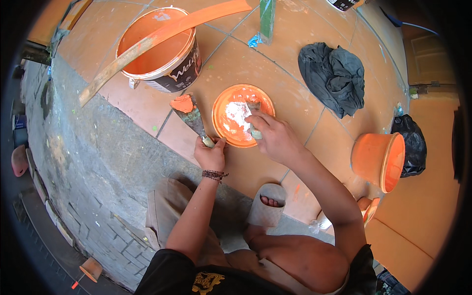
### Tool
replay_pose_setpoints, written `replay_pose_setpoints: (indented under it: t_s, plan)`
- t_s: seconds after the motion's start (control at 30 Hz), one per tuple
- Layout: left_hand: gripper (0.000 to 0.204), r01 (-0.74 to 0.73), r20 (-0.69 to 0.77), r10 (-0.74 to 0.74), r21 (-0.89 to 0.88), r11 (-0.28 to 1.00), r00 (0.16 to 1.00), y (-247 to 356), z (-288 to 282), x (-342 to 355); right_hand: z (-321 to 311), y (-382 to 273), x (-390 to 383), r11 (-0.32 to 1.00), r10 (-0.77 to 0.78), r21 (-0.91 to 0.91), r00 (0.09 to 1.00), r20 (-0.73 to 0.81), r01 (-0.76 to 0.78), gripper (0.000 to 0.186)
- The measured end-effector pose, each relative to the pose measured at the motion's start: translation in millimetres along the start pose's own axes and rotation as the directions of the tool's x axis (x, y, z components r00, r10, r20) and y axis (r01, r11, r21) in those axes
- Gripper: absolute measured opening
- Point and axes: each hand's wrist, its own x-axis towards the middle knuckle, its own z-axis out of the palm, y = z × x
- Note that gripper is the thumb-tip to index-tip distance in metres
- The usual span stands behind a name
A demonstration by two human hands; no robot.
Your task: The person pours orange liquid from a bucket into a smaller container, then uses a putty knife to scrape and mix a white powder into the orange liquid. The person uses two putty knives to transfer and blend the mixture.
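My left hand (210, 155) is closed round the handle of a putty knife (192, 119), with a lump of orange paste (182, 103) on its broad blade. The wrist wears a dark beaded bracelet (214, 174). Just to the right, a round orange bucket lid (218, 129) lies on the tiles, smeared with wet orange and a shiny white patch. Over the lid's right side, my right hand (275, 140) grips a second putty knife (254, 106), its handle partly hidden by the fingers. That blade is down at the lid; whether it touches cannot be made out.
Beyond the left knife stands a paint bucket (189, 73) with an orange-coated wooden stick (162, 35) across its rim. A dark cloth (332, 76), green post (266, 22), orange bucket (366, 157) and black bag (412, 142) are to the right. My sandalled foot (268, 204) is near.
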Motion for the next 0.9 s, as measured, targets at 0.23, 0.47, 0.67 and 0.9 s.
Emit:
replay_pose_setpoints:
  t_s: [0.23,0.47,0.67,0.9]
  plan:
    - [0.028,-0.015,-0.017,0.016,0.031,0.999,1.0,-4.2,-0.9,3.3,-20.0,11.6,14.6,0.982,0.128,0.158,0.982,-0.138,-0.105,0.027]
    - [0.027,0.073,-0.025,-0.074,-0.014,0.997,0.997,22.0,0.9,-6.9,-41.8,22.1,15.4,0.93,0.317,0.227,0.944,-0.09,-0.29,0.026]
    - [0.027,0.068,-0.014,-0.067,0.02,0.997,0.998,17.5,1.1,-5.4,-31.5,32.4,6.1,0.921,0.31,0.297,0.935,-0.172,-0.251,0.025]
    - [0.027,0.056,-0.027,-0.055,0.038,0.998,0.998,20.6,0.8,-6.1,-35.6,27.2,7.5,0.91,0.367,0.287,0.905,-0.215,-0.3,0.023]
